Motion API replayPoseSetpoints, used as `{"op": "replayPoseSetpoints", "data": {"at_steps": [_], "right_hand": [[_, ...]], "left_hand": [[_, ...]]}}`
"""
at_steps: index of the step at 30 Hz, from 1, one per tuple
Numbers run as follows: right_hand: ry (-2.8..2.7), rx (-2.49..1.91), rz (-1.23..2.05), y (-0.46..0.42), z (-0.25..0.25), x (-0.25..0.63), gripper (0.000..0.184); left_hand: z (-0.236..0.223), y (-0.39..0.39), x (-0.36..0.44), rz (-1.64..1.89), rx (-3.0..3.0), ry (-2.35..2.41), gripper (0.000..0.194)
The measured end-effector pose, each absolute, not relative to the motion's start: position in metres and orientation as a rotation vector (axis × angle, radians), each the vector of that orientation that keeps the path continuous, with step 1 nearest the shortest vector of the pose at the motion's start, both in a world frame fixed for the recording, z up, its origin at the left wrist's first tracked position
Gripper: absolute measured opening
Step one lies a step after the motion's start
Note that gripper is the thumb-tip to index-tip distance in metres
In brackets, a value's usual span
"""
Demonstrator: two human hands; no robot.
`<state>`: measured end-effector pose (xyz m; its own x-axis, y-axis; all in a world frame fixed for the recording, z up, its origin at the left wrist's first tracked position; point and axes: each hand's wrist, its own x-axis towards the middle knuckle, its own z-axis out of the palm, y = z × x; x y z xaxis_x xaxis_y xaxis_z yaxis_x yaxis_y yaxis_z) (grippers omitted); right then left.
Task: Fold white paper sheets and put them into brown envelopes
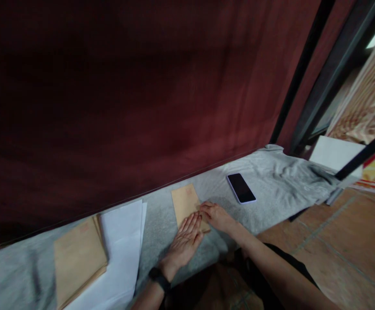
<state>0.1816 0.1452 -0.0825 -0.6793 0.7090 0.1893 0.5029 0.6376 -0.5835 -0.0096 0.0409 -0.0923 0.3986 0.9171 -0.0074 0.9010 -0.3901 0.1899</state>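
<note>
My left hand, fingers together, presses flat on the tan envelope; my right hand, fingers curled, touches its right edge. Envelope: plain, faint reddish print at far end, on grey cloth, long axis running away from me, far end tilted slightly left.

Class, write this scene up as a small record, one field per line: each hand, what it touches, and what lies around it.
left hand: laid flat on a brown envelope
left wrist: black band
right hand: fingers at the same envelope's right edge; grip unclear
phone: right of the envelope, screen dark, rim pale purple
envelope stack: far left, partly over white paper
surface: grey cloth, wrinkled at the right
backdrop: dark red fabric
floor: brown tiles
</note>
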Motion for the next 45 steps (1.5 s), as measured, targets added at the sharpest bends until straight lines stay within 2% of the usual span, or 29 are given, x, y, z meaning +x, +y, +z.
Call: {"op": "replayPoseSetpoints", "data": {"at_steps": [6, 12, 17, 22, 24, 28, 34, 39, 43, 45], "right_hand": [[-2.483, -0.950, 0.691, 0.147, -0.085, 0.184, 0.033], [-2.472, -0.894, 0.629, 0.142, -0.078, 0.181, 0.032], [-2.627, -0.765, 0.570, 0.129, -0.082, 0.171, 0.041], [-2.655, -0.921, 0.413, 0.115, -0.097, 0.166, 0.056], [-2.643, -0.935, 0.360, 0.111, -0.102, 0.165, 0.060], [-2.634, -0.984, 0.308, 0.107, -0.110, 0.162, 0.060], [-2.595, -1.067, 0.278, 0.106, -0.115, 0.157, 0.061], [-2.663, -1.059, 0.441, 0.112, -0.106, 0.162, 0.067], [-2.763, -0.987, 0.713, 0.126, -0.094, 0.174, 0.079], [-2.791, -0.940, 0.803, 0.132, -0.090, 0.181, 0.079]], "left_hand": [[-0.090, 0.021, -0.003, 0.223, 2.417, 1.630, 0.060], [-0.083, 0.018, -0.003, 0.393, 2.324, 1.615, 0.049], [-0.066, 0.023, -0.008, 0.574, 2.146, 1.536, 0.038], [-0.073, 0.044, -0.017, 0.720, 2.007, 1.826, 0.040], [-0.083, 0.060, -0.021, 0.691, 2.116, 1.872, 0.045], [-0.097, 0.099, -0.021, 0.404, 2.347, 1.814, 0.054], [-0.094, 0.153, -0.016, 0.169, 2.376, 1.915, 0.057], [-0.097, 0.167, -0.016, 0.159, 2.320, 2.025, 0.057], [-0.106, 0.145, -0.019, 0.195, 2.287, 2.076, 0.057], [-0.110, 0.125, -0.025, 0.242, 2.274, 2.040, 0.056]]}}
